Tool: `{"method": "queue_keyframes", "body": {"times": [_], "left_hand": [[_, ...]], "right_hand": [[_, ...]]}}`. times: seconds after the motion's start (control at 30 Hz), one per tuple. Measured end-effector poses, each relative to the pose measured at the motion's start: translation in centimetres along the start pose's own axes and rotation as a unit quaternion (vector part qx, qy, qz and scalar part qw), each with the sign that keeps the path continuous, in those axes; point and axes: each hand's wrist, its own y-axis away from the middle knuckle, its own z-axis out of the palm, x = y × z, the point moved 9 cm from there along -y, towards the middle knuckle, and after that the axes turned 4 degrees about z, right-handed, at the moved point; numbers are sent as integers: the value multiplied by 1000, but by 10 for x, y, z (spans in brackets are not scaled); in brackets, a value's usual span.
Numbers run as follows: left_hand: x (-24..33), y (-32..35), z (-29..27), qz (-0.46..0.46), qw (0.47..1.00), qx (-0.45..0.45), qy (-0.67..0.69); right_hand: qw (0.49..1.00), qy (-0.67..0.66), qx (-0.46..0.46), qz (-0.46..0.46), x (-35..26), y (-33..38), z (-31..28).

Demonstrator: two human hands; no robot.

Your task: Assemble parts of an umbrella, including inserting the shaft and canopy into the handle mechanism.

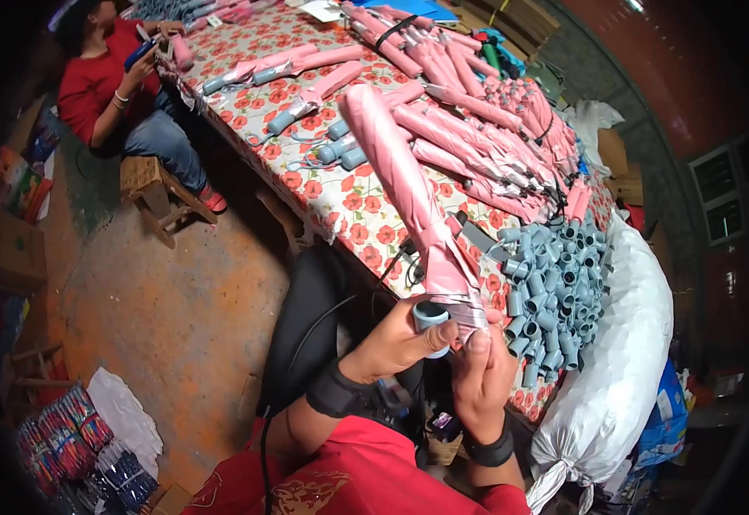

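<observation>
left hand (396, 345) pinches grey-blue hollow plastic cylinder (430, 318); right hand (484, 384) pinches lower end of pink furled fabric umbrella (392, 159). hold the latter straight and snug.

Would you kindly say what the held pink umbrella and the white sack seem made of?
Pink umbrella: probably thin synthetic fabric, slightly glossy, judging by its sheen and folds. White sack: likely plastic, perhaps woven, softly shiny, with crinkles near its tied end.

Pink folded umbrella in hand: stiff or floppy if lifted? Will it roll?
The umbrella is probably stiff lengthwise: it extends straight beyond the right hand. Its creased fabric likely gives when squeezed. Laid down, it may roll, being roughly tubular.
</observation>
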Motion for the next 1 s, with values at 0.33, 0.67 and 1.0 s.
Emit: {"method": "queue_keyframes", "body": {"times": [0.33, 0.67, 1.0], "left_hand": [[22, 23, -48, 123, 973, 192, -48], [52, 37, -38, 158, 913, 248, -281], [-31, 37, 29, -31, 933, -137, -331]], "right_hand": [[977, 148, -109, -111, 17, 75, -18], [996, -10, -91, -12, 32, 95, -9], [957, -267, 102, 53, 43, 91, -69]]}}
